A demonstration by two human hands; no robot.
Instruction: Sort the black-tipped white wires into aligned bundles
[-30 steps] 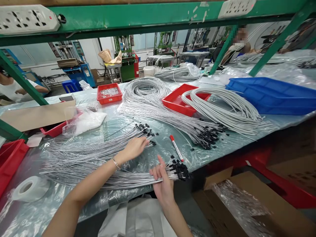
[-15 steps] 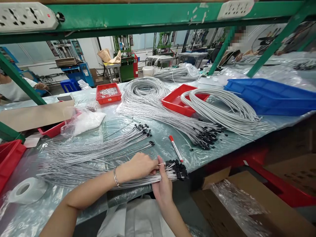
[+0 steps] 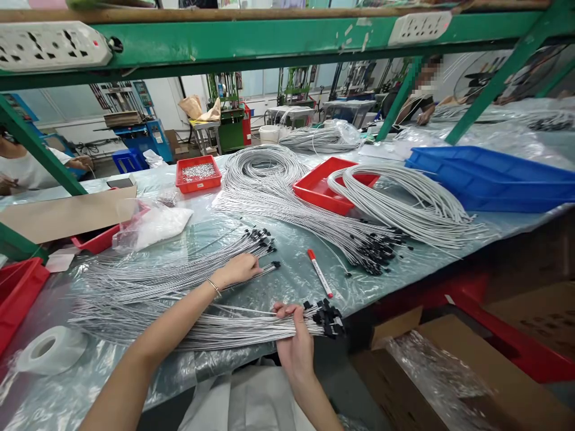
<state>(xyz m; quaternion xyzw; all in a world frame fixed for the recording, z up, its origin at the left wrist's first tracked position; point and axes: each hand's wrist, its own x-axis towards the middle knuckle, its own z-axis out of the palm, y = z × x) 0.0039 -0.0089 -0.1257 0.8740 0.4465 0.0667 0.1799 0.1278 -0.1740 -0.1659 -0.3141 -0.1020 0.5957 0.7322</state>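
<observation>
My right hand (image 3: pixel 294 338) is closed around a bundle of thin grey cables (image 3: pixel 238 338) at the table's front edge, just behind its cluster of black connectors (image 3: pixel 330 317). My left hand (image 3: pixel 238 270), with a thin bracelet at the wrist, reaches over this bundle. Its fingers are pinched on a few loose cables (image 3: pixel 269 267) near their black tips. Just behind it lies another fanned-out group of grey cables (image 3: pixel 179 269) with black ends. A red-capped white marker (image 3: pixel 320 274) rests to the right of both hands.
Coiled cables (image 3: pixel 265 164) and a looped bundle (image 3: pixel 413 203) lie farther back, beside red trays (image 3: pixel 198 184) and a blue tray (image 3: pixel 489 179). A tape roll (image 3: pixel 51 350) is at the left. Cardboard boxes (image 3: pixel 449 359) stand below right. A green beam (image 3: pixel 251 39) crosses overhead. Co-workers sit behind.
My left hand has moved away from the held bundle, back and slightly left, onto the loose cables. My right hand stays around the bundle.
</observation>
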